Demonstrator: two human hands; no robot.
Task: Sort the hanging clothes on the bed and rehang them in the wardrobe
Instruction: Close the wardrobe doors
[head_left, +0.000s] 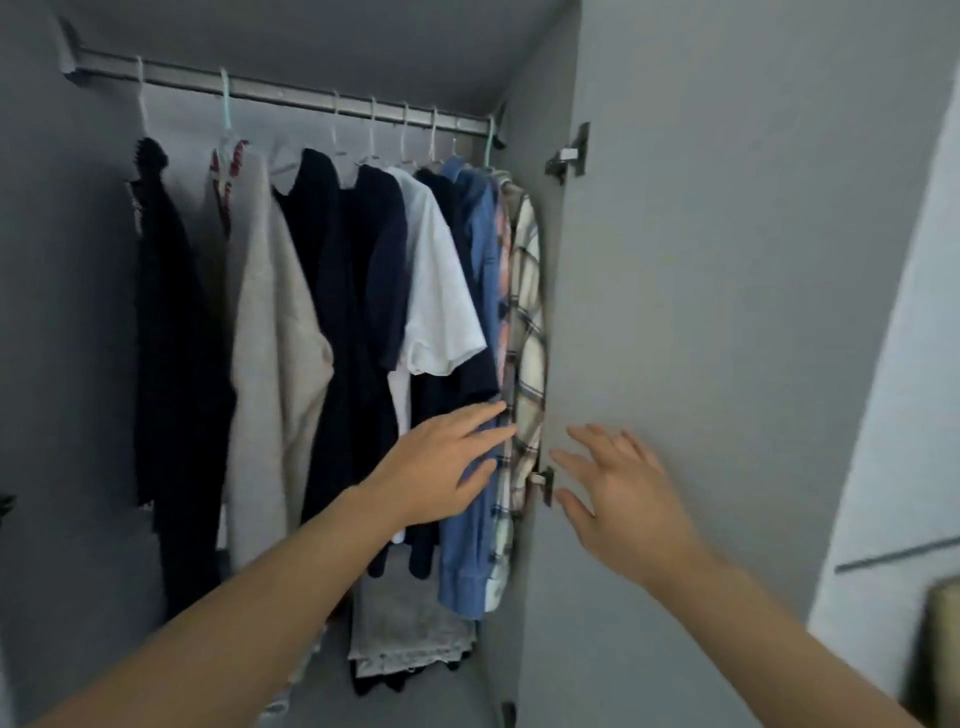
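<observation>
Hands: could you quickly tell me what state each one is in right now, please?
Left hand: open, fingers straight against the blue shirt.
Right hand: open, holding nothing.

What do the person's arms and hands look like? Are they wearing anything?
Both arms are bare as far as the picture shows, with no sleeves in view. The left hand and the right hand wear no gloves. No rings, watch or bracelets show on the fingers or wrists.
</observation>
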